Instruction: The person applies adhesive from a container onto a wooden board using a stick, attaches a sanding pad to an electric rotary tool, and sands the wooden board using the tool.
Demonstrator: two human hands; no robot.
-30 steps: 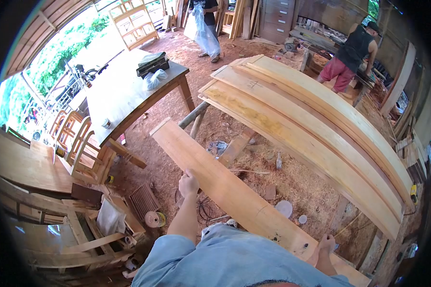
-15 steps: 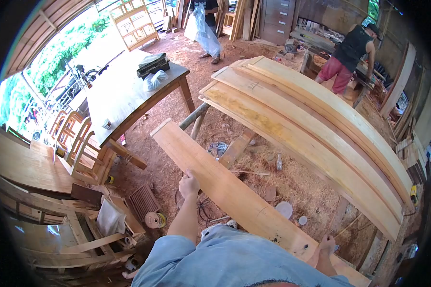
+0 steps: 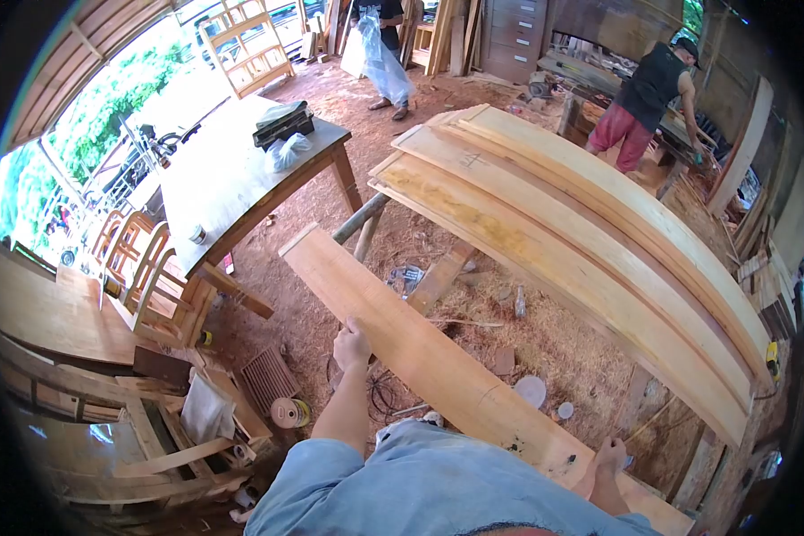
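Plank (image 3: 411, 344): slanting across the front of the blue shirt (image 3: 393, 487), left of the stacked boards (image 3: 545, 223) — a gap between.
Left hand (image 3: 352, 345): fingers curled round the plank's left edge, grasping it.
Right hand (image 3: 610, 456): curled at the opposite edge — whether it grasps the plank, I cannot tell.
Table (image 3: 210, 183): beyond the plank, bearing a black case (image 3: 281, 127) and plastic bag (image 3: 288, 152).

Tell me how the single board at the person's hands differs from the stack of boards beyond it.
The single board is one plank; the stack of boards is several layered pieces. The board has the left hand and right hand at its edges; neither touches the stack. The board bears dark spots; the stack's near board has a yellowish stain. Both are long, pale wood.
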